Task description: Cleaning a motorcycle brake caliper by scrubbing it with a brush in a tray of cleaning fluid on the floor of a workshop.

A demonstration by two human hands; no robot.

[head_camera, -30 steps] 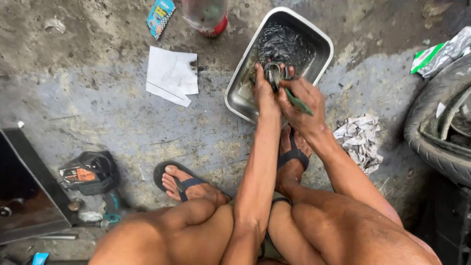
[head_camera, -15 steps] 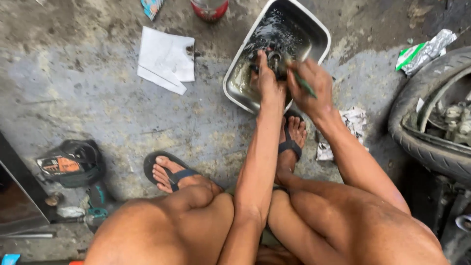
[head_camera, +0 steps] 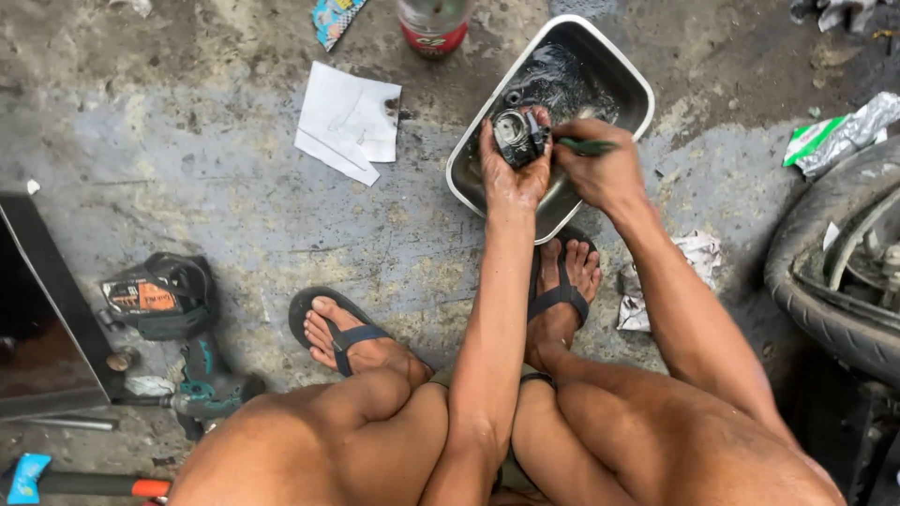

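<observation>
The left hand [head_camera: 511, 173] is wrapped around a small round metal part [head_camera: 514, 131], just over the far metal tub [head_camera: 614, 75]. The right hand [head_camera: 600, 169] is closed on a green brush [head_camera: 586, 146] touching the part. White paper [head_camera: 347, 122] lies to the left.

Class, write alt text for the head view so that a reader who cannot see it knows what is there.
Seen from above, a squatting person's left hand holds a small metal part over a steel basin of dark liquid, while the right hand works on it with a green tool. On the concrete floor lie white paper, a cordless drill and a tyre.
</observation>
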